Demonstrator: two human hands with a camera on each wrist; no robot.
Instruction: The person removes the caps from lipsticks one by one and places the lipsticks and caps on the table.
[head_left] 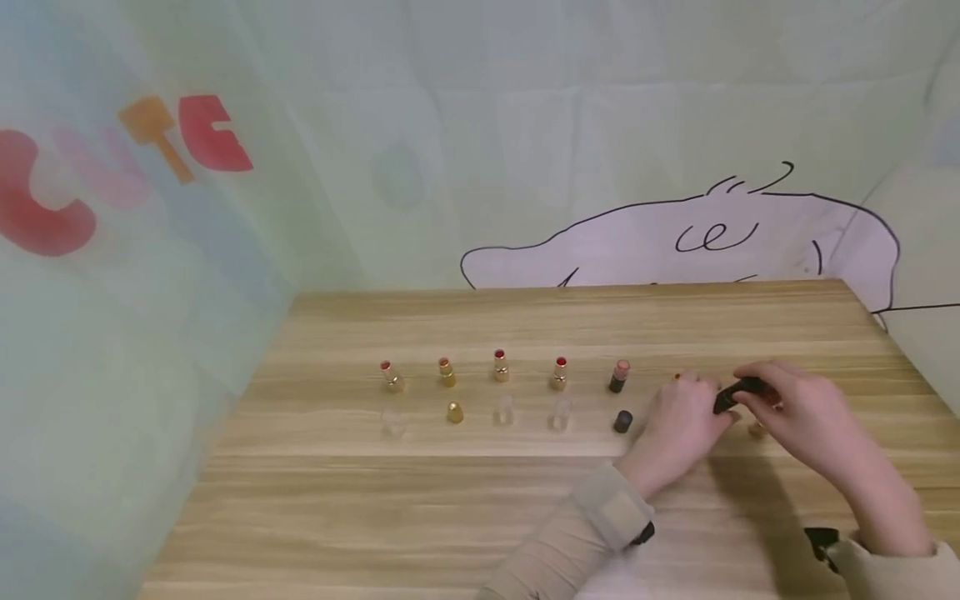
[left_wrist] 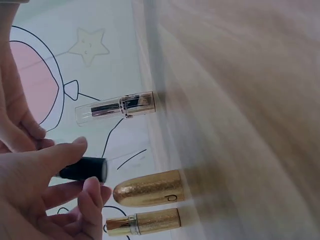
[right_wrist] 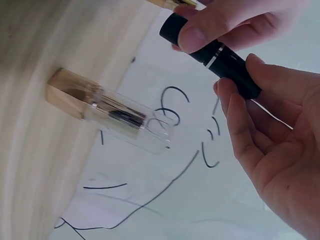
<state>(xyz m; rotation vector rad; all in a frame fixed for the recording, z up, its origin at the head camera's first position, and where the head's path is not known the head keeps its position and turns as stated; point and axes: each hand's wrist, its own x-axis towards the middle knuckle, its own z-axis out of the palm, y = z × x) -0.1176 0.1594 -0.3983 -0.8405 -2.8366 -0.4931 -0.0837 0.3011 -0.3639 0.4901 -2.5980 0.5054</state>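
Both hands hold a black lipstick tube (head_left: 729, 397) above the right part of the table. My left hand (head_left: 678, 421) pinches one end and my right hand (head_left: 813, 417) grips the other. A thin silver band shows between them on the tube (right_wrist: 232, 70) in the right wrist view. Beneath the hands stands a lipstick with a clear cap (right_wrist: 115, 112), partly hidden in the head view. A gold cap (left_wrist: 150, 189) and an uncapped gold lipstick (left_wrist: 157, 221) stand near my left hand in its wrist view.
Several uncapped lipsticks stand in a row, from a red one (head_left: 392, 377) to a pink one (head_left: 618, 377). Their caps stand in front, among them a gold cap (head_left: 454, 412) and a black cap (head_left: 623, 422). The wooden table (head_left: 360, 517) meets a printed cloth (head_left: 525, 150) behind.
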